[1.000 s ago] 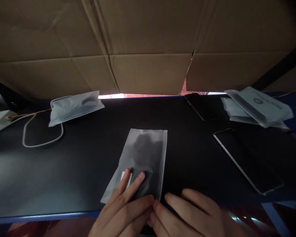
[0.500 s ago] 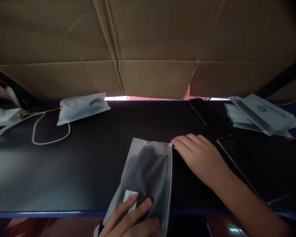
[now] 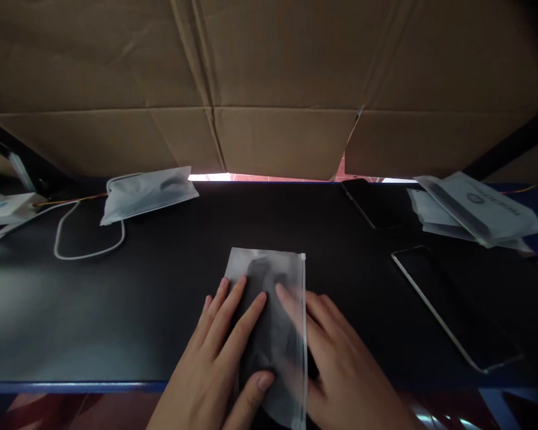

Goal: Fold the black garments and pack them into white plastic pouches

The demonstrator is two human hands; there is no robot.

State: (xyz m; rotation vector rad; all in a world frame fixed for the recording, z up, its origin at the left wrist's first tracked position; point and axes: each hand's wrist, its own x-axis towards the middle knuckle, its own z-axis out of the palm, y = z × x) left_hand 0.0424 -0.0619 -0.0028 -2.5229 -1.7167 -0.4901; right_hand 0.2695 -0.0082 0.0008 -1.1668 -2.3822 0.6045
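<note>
A frosted zip bag (image 3: pixel 269 263) lies in front of me on the black work surface. Its zip runs down the right side, with the slider at the top right corner, and an indistinct dark shape shows through the plastic. My left hand (image 3: pixel 215 340) rests flat on the bag's left part, fingers spread, holding nothing. My right hand (image 3: pixel 336 358) is at the zip side with fingers stretched out and apart. Its index finger and thumb overlap the bag and look pale and blurred; whether they lie over or under the plastic I cannot tell.
Two dark, phone-like slabs, a smaller one (image 3: pixel 370 203) and a larger one (image 3: pixel 452 304), lie to the right. Frosted pouches (image 3: pixel 497 206) are stacked beyond. At left are another filled pouch (image 3: pixel 150 191), a white cable (image 3: pixel 89 258) and a white box (image 3: pixel 13 209). Cardboard (image 3: pixel 278 65) closes off the back.
My left hand has moved up and flattened on the bag. My right hand has come down from the top corner to the zip side. The white label is out of sight.
</note>
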